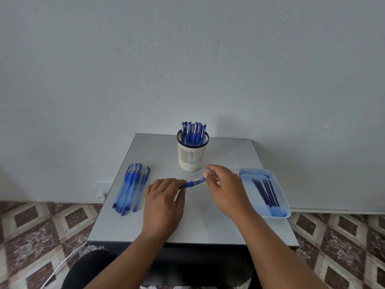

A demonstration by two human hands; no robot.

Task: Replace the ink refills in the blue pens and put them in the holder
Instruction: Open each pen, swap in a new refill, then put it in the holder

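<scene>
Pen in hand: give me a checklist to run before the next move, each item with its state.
1. Left hand grips the pen: ok.
2. Right hand fingers at the pen's cap end: ok; firm pinch: cannot tell.
3. Refills waiting in the tray: ok.
4. Holder upright, room for another pen: cannot tell.
5. Loose pens lying at the table left: ok.
6. Old refill already out: cannot tell.

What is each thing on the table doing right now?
Pen in hands: capped, held off the table.
Left hand: grips the pen's barrel.
Right hand: fingertips at the cap end.
Holder: upright, full of capped pens.
Loose pens: lying flat, capped.
Tray: holds refills lying flat.
</scene>
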